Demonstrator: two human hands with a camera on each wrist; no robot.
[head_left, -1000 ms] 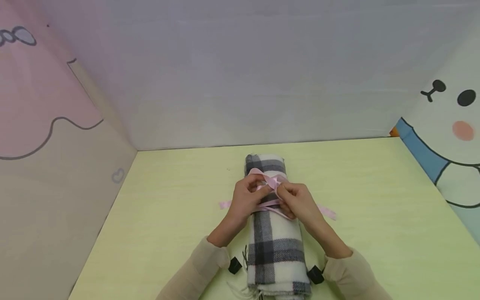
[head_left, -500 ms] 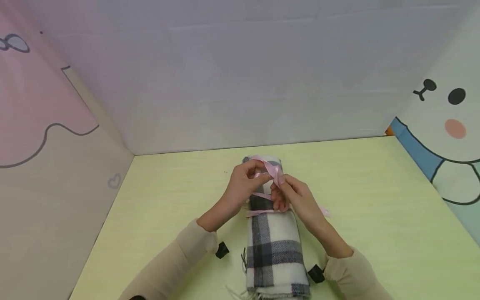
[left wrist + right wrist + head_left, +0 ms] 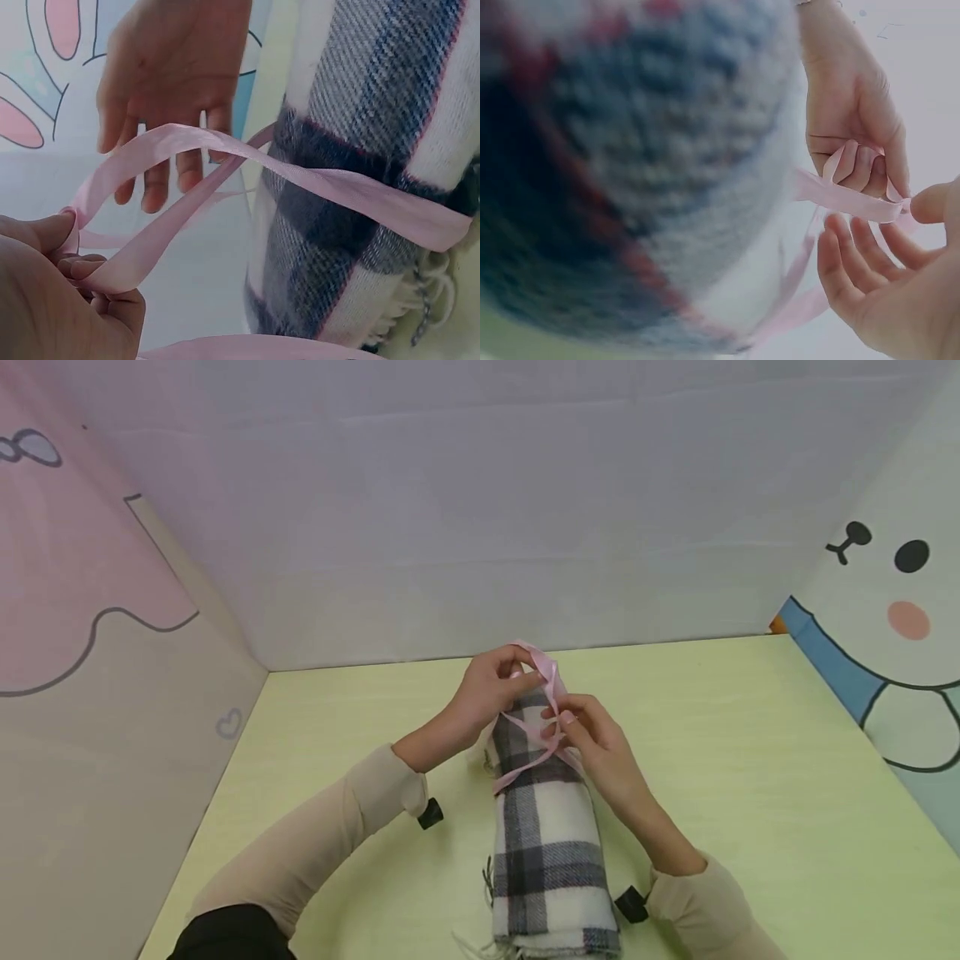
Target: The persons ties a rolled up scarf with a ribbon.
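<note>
A rolled grey-and-white plaid scarf (image 3: 551, 835) lies lengthwise on the yellow-green table (image 3: 750, 777). A pink ribbon (image 3: 551, 681) is wrapped round its far half. My left hand (image 3: 491, 689) pinches a loop of the ribbon (image 3: 150, 225) above the roll's far end, thumb and fingers closed on it (image 3: 75, 292). My right hand (image 3: 596, 747) hovers beside the crossing, fingers spread and relaxed (image 3: 172, 90). Its thumb tip (image 3: 930, 202) touches the taut ribbon (image 3: 847, 199); nothing is gripped. In the right wrist view the scarf (image 3: 630, 150) is a close blur.
Panels enclose the table: a pale lilac back wall (image 3: 487, 527), a pink cartoon panel (image 3: 90, 610) on the left, a white cartoon-face panel (image 3: 892, 610) on the right. Black wrist straps (image 3: 430, 814) show at both cuffs. Bare tabletop lies either side of the roll.
My left hand has lifted the ribbon loop up and toward the far end of the roll. The ribbon tails have come off the table. My right hand followed and loosened its fingers.
</note>
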